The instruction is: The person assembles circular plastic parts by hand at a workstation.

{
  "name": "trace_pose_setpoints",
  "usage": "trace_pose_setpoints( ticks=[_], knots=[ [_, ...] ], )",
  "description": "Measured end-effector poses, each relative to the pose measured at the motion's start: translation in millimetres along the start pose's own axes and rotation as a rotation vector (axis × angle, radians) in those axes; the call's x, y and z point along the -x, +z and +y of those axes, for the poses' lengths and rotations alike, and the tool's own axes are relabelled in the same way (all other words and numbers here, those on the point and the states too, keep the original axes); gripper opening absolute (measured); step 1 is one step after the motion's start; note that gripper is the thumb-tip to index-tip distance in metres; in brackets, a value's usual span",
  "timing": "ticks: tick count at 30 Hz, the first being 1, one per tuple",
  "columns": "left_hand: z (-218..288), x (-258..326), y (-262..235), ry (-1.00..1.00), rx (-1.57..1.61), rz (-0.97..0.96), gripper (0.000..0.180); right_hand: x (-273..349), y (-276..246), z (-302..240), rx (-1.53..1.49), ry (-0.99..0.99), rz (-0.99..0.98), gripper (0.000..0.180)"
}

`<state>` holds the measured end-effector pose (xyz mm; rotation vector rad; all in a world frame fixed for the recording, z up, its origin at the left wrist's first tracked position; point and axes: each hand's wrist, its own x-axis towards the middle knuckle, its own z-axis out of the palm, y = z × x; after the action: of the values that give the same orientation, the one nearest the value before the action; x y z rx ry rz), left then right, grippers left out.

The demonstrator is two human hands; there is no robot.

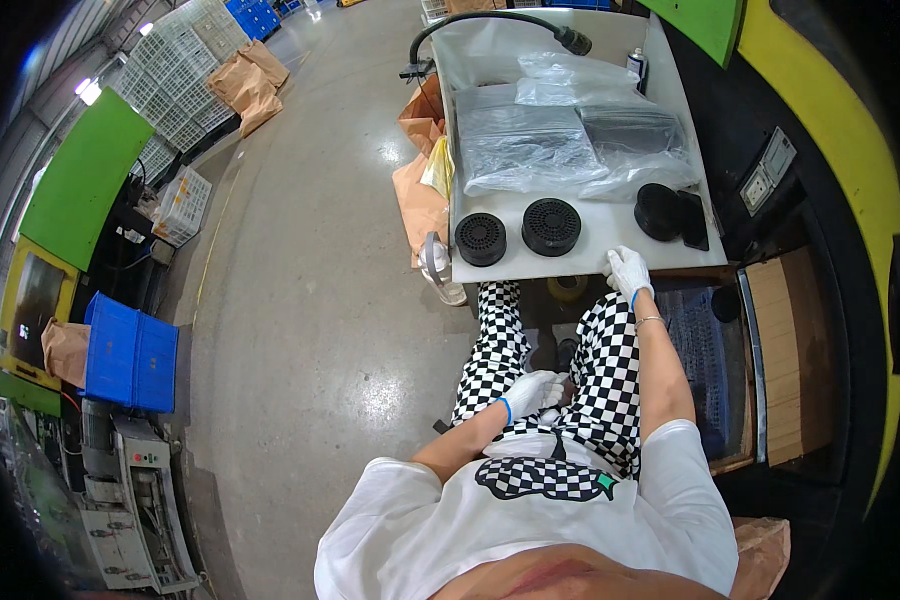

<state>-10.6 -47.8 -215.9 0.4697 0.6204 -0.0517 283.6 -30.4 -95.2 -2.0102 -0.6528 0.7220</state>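
Note:
My left hand (533, 393), in a white glove with a blue cuff, rests in my lap against the checkered trousers. Its fingers are curled in, and nothing shows in them. My right hand (627, 272), gloved the same way, lies on the front edge of the white worktable (590, 264), fingers stretched over the edge. On the tabletop nearby are three round black plastic parts with slotted faces: one at left (481, 239), one in the middle (551, 227), and one at right (659, 212). The right one touches a flat black rectangular object (694, 220).
Clear plastic bags (530, 140) cover the back of the table, beside a spray can (636, 64) and a flexible-necked lamp (570, 40). An open cardboard-lined bin (705, 350) stands at right. Blue crates (130, 355) and a green machine (85, 180) are at far left.

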Motion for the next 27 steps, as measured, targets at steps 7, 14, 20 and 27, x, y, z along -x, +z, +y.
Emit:
trace_pose_setpoints(
  ticks=[7, 14, 20, 27],
  knots=[
    [-1.3, -3.1, -4.6, -0.006, 0.024, 0.013, 0.022, -4.3, 1.4, 3.7, 0.024, -0.015, 0.003, 0.025],
    [-0.1, -3.1, -3.1, -0.010, 0.018, -0.010, 0.020, -4.7, 1.3, 3.4, -0.024, 0.017, -0.013, 0.023],
    [0.9, -0.8, -1.2, -0.019, 0.024, 0.012, 0.020, 1.8, 0.6, -3.0, -0.012, 0.001, 0.011, 0.023],
    [0.6, -1.0, -3.9, -0.012, 0.043, -0.026, 0.022, -1.3, 0.3, -0.7, 0.003, 0.014, -0.007, 0.024]
  ],
)
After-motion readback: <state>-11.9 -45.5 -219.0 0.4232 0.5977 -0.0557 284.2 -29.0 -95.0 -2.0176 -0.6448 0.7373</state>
